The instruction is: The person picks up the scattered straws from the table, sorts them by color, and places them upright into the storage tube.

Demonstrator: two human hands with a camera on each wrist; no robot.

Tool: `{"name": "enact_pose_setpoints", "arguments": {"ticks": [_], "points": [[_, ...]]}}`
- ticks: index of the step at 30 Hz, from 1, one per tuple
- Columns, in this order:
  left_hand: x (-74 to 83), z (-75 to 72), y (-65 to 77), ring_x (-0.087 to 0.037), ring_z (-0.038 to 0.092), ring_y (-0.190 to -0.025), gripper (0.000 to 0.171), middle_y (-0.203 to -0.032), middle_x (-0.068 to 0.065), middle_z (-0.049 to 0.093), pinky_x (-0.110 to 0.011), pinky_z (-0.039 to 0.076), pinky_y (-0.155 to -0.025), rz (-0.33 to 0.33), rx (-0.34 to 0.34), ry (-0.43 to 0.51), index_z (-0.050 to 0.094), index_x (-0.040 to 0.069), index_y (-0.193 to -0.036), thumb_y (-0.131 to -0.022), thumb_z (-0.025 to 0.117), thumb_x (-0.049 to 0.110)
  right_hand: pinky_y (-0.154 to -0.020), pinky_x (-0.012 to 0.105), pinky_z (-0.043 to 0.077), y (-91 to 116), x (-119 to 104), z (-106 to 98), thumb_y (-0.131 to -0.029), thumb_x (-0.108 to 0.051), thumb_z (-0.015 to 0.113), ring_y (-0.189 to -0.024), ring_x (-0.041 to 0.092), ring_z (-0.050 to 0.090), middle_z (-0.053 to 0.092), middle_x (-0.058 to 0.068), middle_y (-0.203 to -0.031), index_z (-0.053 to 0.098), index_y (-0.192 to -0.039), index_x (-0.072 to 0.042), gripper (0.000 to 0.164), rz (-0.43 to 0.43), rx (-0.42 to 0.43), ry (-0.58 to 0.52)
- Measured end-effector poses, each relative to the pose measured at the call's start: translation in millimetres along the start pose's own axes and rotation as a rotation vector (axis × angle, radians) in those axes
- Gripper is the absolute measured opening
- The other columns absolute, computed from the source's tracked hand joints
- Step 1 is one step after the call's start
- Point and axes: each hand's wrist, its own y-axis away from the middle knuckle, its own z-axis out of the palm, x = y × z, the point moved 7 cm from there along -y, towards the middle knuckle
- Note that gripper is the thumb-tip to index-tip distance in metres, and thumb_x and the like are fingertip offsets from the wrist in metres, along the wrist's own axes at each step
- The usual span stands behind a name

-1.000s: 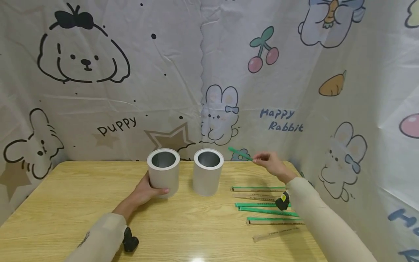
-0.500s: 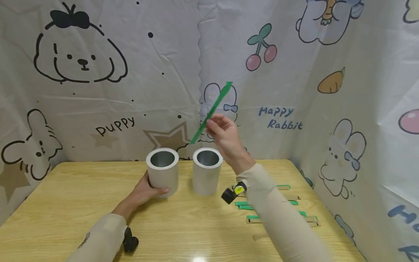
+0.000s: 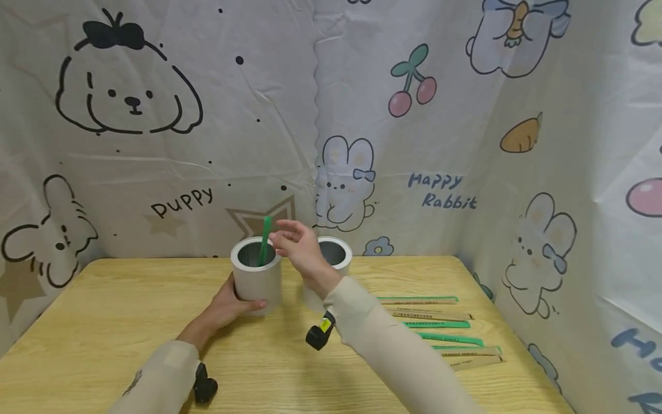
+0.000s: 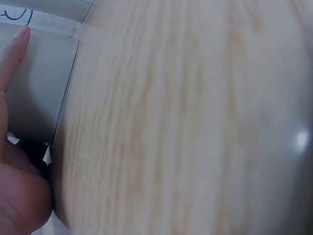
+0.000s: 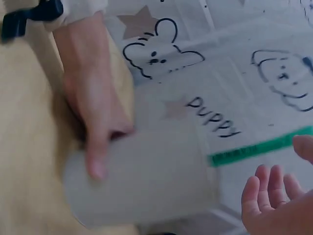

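Observation:
A white thick-rimmed cylindrical cup (image 3: 257,282) stands toward the back of the table. Around its lower part my left hand (image 3: 227,302) grips it, thumb across the front and the other fingers hidden behind. A slim green wrapped straw (image 3: 265,238) rises from the cup's opening, its lower end inside. At the straw's upper part my right hand (image 3: 305,253) pinches it; in the right wrist view the thumb (image 5: 304,147) overlaps the straw and the other fingers are bent below. A second matching cup (image 3: 338,256) is just to the right, partly covered by the right hand.
Several green and brown wrapped straws (image 3: 439,325) lie roughly side by side on the right of the wooden table (image 3: 129,305), partly under the right forearm. A printed cloth curtain (image 3: 207,161) hangs behind the table and along its sides.
My right hand has lifted the green straw from the right, carried it leftward above the cups, and lowered it upright into the left cup. The left hand keeps its grip in place.

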Motion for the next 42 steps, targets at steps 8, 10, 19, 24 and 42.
{"name": "enact_pose_setpoints", "arguments": {"ticks": [8,10,19,24,42], "points": [[-2.2,0.0,2.9,-0.042,0.038,-0.145,0.11,-0.158,-0.023,0.035,-0.059,0.03,-0.12,-0.04,0.0,-0.021,0.014,0.006,-0.16,-0.08,0.087,0.027,-0.1,0.046,0.052,15,-33,-93,-0.102,-0.013,0.06,-0.093,0.01,0.063,0.068,0.006,-0.113,0.059,-0.132,0.002,0.034,-0.108,-0.074,0.252],[-1.8,0.3,1.5,-0.042,0.037,-0.145,0.11,-0.159,-0.023,0.035,-0.059,0.029,-0.121,-0.039,-0.003,-0.02,0.014,0.006,-0.16,-0.08,0.087,0.027,-0.101,0.043,0.052,16,-23,-129,-0.102,-0.016,0.059,-0.099,0.012,0.063,0.067,0.009,-0.119,0.059,-0.132,0.002,0.035,-0.099,-0.074,0.347],[1.2,-2.6,-1.5,-0.043,0.036,-0.146,0.109,-0.159,-0.023,0.033,-0.06,0.029,-0.12,-0.026,-0.009,-0.026,0.012,0.007,-0.16,-0.081,0.085,0.026,-0.095,0.046,0.054,31,78,-268,-0.101,-0.016,0.062,-0.106,0.028,0.066,0.067,0.021,-0.125,0.069,-0.123,0.002,0.029,0.075,-0.03,0.79],[0.6,-0.9,-1.1,-0.043,0.035,-0.146,0.11,-0.16,-0.023,0.032,-0.061,0.028,-0.121,-0.037,-0.011,-0.034,0.011,0.007,-0.161,-0.082,0.085,0.028,-0.077,0.033,0.052,40,107,-291,-0.097,-0.006,0.065,-0.089,0.02,0.061,0.072,0.019,-0.109,0.075,-0.108,0.003,0.017,0.113,-0.091,0.911],[0.0,1.3,0.7,-0.044,0.036,-0.146,0.11,-0.16,-0.025,0.032,-0.06,0.029,-0.121,-0.044,0.002,-0.046,0.012,0.005,-0.16,-0.081,0.086,0.029,-0.09,0.03,0.044,20,26,-256,-0.103,-0.018,0.06,-0.095,0.013,0.055,0.063,-0.003,-0.099,0.066,-0.108,-0.005,0.015,0.027,0.056,0.457]]}}
